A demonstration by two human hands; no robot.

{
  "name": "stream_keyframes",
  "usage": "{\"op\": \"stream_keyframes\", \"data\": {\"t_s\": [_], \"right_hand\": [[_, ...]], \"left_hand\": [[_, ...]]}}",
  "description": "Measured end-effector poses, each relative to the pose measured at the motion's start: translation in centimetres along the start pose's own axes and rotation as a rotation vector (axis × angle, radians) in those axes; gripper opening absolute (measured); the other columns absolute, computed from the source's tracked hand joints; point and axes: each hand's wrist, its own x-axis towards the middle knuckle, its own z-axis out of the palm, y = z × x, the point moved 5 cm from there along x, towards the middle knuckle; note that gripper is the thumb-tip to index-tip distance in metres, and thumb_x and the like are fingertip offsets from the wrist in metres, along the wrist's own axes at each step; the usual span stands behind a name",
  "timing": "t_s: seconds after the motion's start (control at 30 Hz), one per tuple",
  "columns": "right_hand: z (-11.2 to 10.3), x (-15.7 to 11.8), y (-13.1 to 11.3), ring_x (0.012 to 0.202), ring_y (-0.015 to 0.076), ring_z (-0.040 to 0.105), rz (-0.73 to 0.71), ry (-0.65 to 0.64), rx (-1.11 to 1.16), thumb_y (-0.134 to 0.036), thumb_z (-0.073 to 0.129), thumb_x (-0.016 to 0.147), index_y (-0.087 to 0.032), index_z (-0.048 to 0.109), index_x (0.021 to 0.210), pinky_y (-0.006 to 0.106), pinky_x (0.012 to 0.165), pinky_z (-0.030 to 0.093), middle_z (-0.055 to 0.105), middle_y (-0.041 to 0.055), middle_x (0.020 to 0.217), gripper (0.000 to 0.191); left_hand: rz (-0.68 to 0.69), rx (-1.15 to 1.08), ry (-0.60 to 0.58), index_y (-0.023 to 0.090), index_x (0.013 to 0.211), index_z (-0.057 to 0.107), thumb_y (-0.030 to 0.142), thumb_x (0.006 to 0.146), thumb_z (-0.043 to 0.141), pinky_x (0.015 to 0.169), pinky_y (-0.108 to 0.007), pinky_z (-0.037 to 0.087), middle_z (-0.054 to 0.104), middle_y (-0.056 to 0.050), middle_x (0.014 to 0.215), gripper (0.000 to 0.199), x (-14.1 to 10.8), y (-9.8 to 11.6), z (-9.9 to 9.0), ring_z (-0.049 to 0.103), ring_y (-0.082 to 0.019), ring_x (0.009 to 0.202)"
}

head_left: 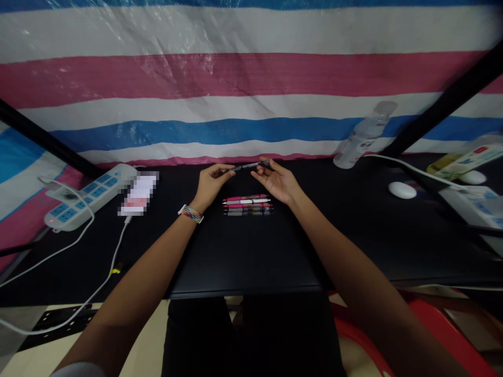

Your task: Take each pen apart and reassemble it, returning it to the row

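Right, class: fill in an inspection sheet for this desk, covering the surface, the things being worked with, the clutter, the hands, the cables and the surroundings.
Surface: black desk, dark and bare near its front edge.
Job's things: one pen held level above the desk; row of pens lying side by side beneath it.
Clutter: clear bottle, white mouse, blurred phone.
Hands: left hand and right hand each pinch an end of the pen; beaded bracelet on the left wrist.
Cables: white cable from the phone; power strip at left.
Surroundings: striped tarp behind; red chair lower right.
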Motion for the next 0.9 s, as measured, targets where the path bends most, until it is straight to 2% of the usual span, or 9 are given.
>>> {"op": "stream_keyframes", "data": {"t_s": [0.1,0.2,0.27,0.33,0.4,0.5,0.63,0.8,0.9], "right_hand": [[0.46,-0.19,0.05,0.102,0.0193,0.075,-0.016,-0.028,-0.027,-0.023,0.074,0.099,-0.021,0.076,0.112,0.043,0.121,0.060,0.075,0.0049,0.097,0.013],[0.79,-0.37,-0.04,0.115,0.0221,0.076,-0.052,-0.042,-0.062,-0.016,0.075,0.094,-0.023,0.076,0.117,0.046,0.121,0.060,0.077,0.0042,0.102,0.024],[0.76,-0.34,-0.08,0.117,0.0251,0.075,-0.058,-0.053,-0.056,-0.024,0.077,0.094,-0.024,0.076,0.117,0.050,0.121,0.060,0.077,0.0056,0.103,0.023],[0.55,-0.19,-0.04,0.113,0.0264,0.076,-0.045,-0.060,-0.026,-0.037,0.078,0.096,-0.022,0.077,0.114,0.051,0.120,0.061,0.077,0.0075,0.101,0.023],[0.27,0.00,0.05,0.105,0.0244,0.076,-0.033,-0.050,0.009,-0.041,0.078,0.097,-0.022,0.077,0.109,0.049,0.120,0.062,0.076,0.0071,0.096,0.022],[0.23,0.11,0.19,0.098,0.0193,0.076,-0.038,-0.041,0.024,-0.028,0.079,0.097,-0.022,0.076,0.107,0.044,0.121,0.060,0.075,0.0035,0.093,0.012],[0.55,-0.07,0.11,0.102,0.0173,0.076,-0.068,-0.031,-0.004,-0.013,0.077,0.092,-0.024,0.075,0.113,0.042,0.122,0.059,0.074,0.0005,0.094,0.024],[0.29,-0.12,0.00,0.107,0.0247,0.076,-0.040,-0.004,0.081,-0.034,0.073,0.098,-0.023,0.076,0.110,0.049,0.118,0.063,0.076,0.0066,0.098,0.017],[0.18,-0.12,-0.01,0.102,0.0222,0.075,-0.039,0.008,0.081,-0.032,0.072,0.099,-0.023,0.076,0.110,0.047,0.120,0.062,0.073,0.0051,0.094,0.015]], "left_hand": [[0.000,-0.041,0.037,0.023,0.102,0.089,0.034,0.080,0.095,0.098,-0.041,0.063,0.087,-0.006,0.102,0.025,-0.01,0.03,-0.18,0.081,-0.024,0.097],[-0.006,-0.056,0.038,0.023,0.101,0.089,0.034,0.079,0.096,0.095,-0.040,0.063,0.087,-0.006,0.099,0.025,-0.07,0.11,-0.06,0.081,-0.023,0.095],[-0.010,-0.051,0.031,0.023,0.101,0.089,0.035,0.079,0.096,0.095,-0.040,0.062,0.087,-0.006,0.099,0.026,-0.12,0.18,0.07,0.081,-0.023,0.096],[-0.015,-0.048,0.031,0.023,0.101,0.089,0.037,0.079,0.097,0.096,-0.041,0.063,0.087,-0.007,0.100,0.028,-0.15,0.25,0.12,0.080,-0.024,0.096],[-0.019,-0.045,0.030,0.023,0.101,0.089,0.038,0.078,0.098,0.096,-0.042,0.063,0.087,-0.007,0.100,0.029,-0.16,0.31,0.14,0.080,-0.024,0.096],[-0.021,-0.059,0.042,0.023,0.101,0.089,0.037,0.077,0.098,0.095,-0.041,0.062,0.087,-0.006,0.099,0.029,-0.21,0.43,0.14,0.080,-0.023,0.094],[-0.032,-0.069,0.034,0.023,0.098,0.090,0.036,0.076,0.098,0.092,-0.039,0.062,0.087,-0.006,0.095,0.027,-0.31,0.47,0.45,0.080,-0.023,0.091],[-0.037,-0.064,0.042,0.022,0.098,0.090,0.038,0.075,0.098,0.091,-0.039,0.062,0.087,-0.006,0.095,0.028,-0.33,0.36,0.62,0.079,-0.024,0.091],[-0.033,-0.062,0.041,0.023,0.098,0.090,0.036,0.076,0.098,0.091,-0.039,0.062,0.087,-0.007,0.095,0.027,-0.31,0.37,0.54,0.080,-0.023,0.092]]}}
